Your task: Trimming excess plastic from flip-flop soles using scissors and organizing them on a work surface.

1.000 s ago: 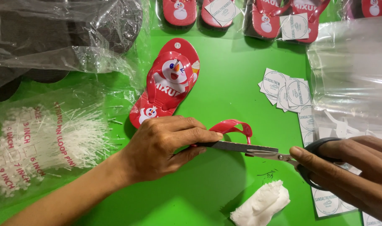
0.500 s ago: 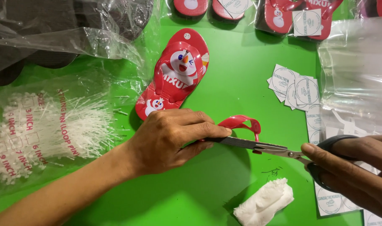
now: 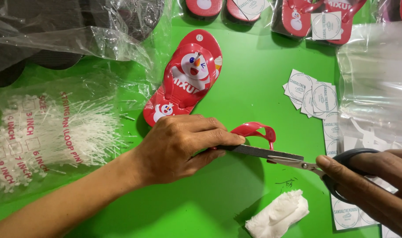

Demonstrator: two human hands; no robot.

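On the green worktop (image 3: 254, 66), my left hand (image 3: 183, 147) lies palm-down over a red sandal, gripping it; only its red strap (image 3: 254, 131) shows, just past the fingertips. My right hand (image 3: 372, 185) grasps the black handles of the scissors (image 3: 276, 156), whose blades reach under the left fingertips, beside the strap. A second red sandal (image 3: 185, 79) lies just above the left hand.

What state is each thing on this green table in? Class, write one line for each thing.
Scissors: blades nearly shut, lying flat, tips under the left hand.
Left hand: palm down, pressing a red sandal strap.
Right hand: fingers in the scissor handles.
Red sandal: lying flat, face up, untouched.
Bag of white loop pins: lying flat.
Round tags: loose, overlapping.
White tissue: crumpled.
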